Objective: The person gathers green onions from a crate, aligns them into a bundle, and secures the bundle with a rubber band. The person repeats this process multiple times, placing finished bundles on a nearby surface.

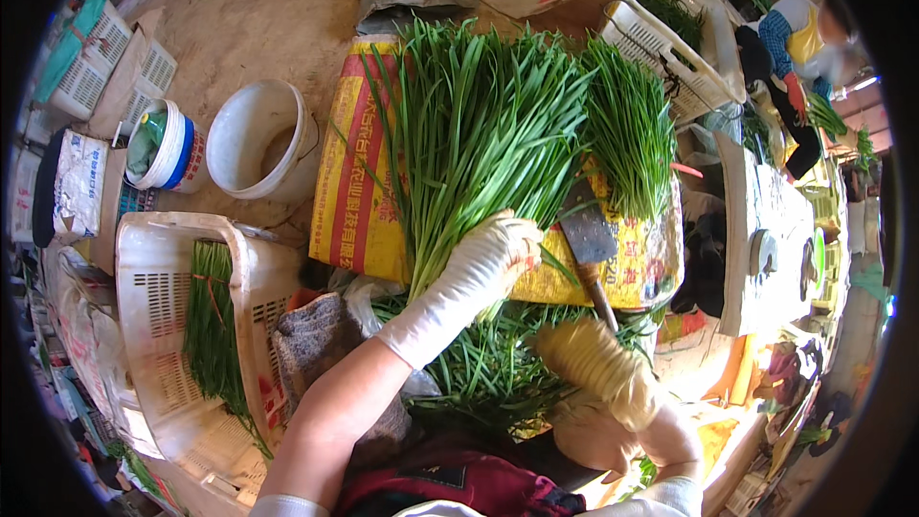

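Observation:
My left hand (502, 248), in a whitish glove, is closed around the stem ends of a large bunch of long green leaves (481, 122), which look like garlic chives. The bunch fans out over a yellow and red printed sack (359, 194). My right hand (581, 355), in a yellowish glove, is blurred below the sack, over loose green leaves (488, 366); whether it holds anything is unclear. A flat metal blade with a wooden handle (589, 233) lies on the sack between them. A smaller bunch (628, 129) lies at the sack's right side.
A white plastic crate (172, 373) with a tied green bunch (210, 316) stands at left. Beyond it are an empty-looking white bucket (258, 143) and a smaller bucket (161, 147). Another crate (668, 50) stands at upper right. A person with red gloves (795, 95) handles greens at far right.

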Motion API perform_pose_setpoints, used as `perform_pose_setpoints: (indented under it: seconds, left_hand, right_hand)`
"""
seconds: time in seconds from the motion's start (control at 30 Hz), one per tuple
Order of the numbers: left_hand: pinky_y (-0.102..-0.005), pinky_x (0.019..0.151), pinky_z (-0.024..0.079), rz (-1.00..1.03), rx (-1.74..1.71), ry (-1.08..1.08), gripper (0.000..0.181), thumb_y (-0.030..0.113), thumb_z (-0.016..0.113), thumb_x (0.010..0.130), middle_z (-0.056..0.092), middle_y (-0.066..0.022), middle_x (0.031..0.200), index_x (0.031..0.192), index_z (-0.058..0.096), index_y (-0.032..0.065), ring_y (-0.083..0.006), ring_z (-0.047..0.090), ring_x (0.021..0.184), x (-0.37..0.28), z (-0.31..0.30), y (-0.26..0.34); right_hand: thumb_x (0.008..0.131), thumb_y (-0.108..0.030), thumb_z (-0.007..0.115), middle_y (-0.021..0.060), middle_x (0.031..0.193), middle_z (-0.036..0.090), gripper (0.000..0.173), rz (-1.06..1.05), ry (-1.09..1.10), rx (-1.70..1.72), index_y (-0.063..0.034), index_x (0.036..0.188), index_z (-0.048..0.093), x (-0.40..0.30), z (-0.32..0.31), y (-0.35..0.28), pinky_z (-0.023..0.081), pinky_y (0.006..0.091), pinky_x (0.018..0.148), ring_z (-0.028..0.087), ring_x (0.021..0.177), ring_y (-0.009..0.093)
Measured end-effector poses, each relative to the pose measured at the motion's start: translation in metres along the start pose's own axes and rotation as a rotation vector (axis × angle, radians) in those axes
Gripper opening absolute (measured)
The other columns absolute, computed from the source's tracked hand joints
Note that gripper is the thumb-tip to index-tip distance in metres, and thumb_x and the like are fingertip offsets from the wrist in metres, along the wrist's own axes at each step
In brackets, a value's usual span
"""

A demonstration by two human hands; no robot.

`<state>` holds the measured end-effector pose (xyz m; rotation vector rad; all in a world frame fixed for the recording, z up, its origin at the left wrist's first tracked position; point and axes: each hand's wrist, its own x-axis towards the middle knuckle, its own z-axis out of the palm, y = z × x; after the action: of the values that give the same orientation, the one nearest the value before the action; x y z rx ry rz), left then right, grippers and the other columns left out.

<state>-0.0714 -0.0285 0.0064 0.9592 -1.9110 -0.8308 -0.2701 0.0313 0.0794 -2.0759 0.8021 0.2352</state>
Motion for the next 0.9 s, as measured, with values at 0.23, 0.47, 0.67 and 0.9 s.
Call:
perform_pose_setpoints:
  seconds: [0.23, 0.47, 0.67, 0.9]
  left_hand:
    - [-0.0289, 0.091, 0.046, -0.159, -0.204, 0.137, 0.019, 0.006, 0.074, 0.071, 0.063, -0.0105, 0.113, 0.087, 0.065, 0.0019, -0.0215, 0.057, 0.110, 0.000, 0.002, 0.006]
    - [-0.0320, 0.092, 0.046, -0.078, -0.165, 0.149, 0.013, 0.008, 0.072, 0.073, 0.064, -0.0111, 0.110, 0.081, 0.063, 0.0033, -0.0247, 0.058, 0.109, 0.002, 0.006, 0.011]
    - [-0.0300, 0.090, 0.050, -0.113, -0.031, 0.007, 0.021, 0.009, 0.068, 0.080, 0.059, -0.0091, 0.121, 0.100, 0.064, 0.0062, -0.0221, 0.060, 0.107, 0.003, -0.035, 0.057]
    - [-0.0355, 0.081, 0.052, -0.815, -0.492, 0.738, 0.030, 0.021, 0.067, 0.084, 0.066, -0.0156, 0.102, 0.107, 0.063, 0.0022, -0.0258, 0.066, 0.090, -0.051, -0.133, -0.016]
  right_hand:
    - [0.084, -0.008, 0.066, 0.0067, 0.099, 0.068, 0.027, 0.075, 0.976, 1.259, -0.0053, 0.111, 0.060, 0.046, 0.005, 0.072, 0.051, 0.0256, 0.067, 0.065, 0.081, 0.014]
    - [0.078, -0.004, 0.072, 0.0066, 0.099, 0.065, 0.036, -0.069, 0.972, 1.384, -0.0007, 0.111, 0.057, 0.099, 0.050, 0.073, 0.054, 0.0299, 0.075, 0.063, 0.086, 0.016]
    - [0.084, -0.011, 0.067, 0.0089, 0.093, 0.066, 0.024, -0.076, 1.038, 1.503, -0.0016, 0.105, 0.061, 0.091, 0.044, 0.056, 0.056, 0.0321, 0.072, 0.065, 0.085, 0.019]
    - [0.089, -0.010, 0.060, 0.0092, 0.084, 0.065, 0.019, -0.068, 0.928, 1.292, 0.0003, 0.106, 0.058, 0.091, 0.034, 0.061, 0.057, 0.0313, 0.065, 0.066, 0.071, 0.020]
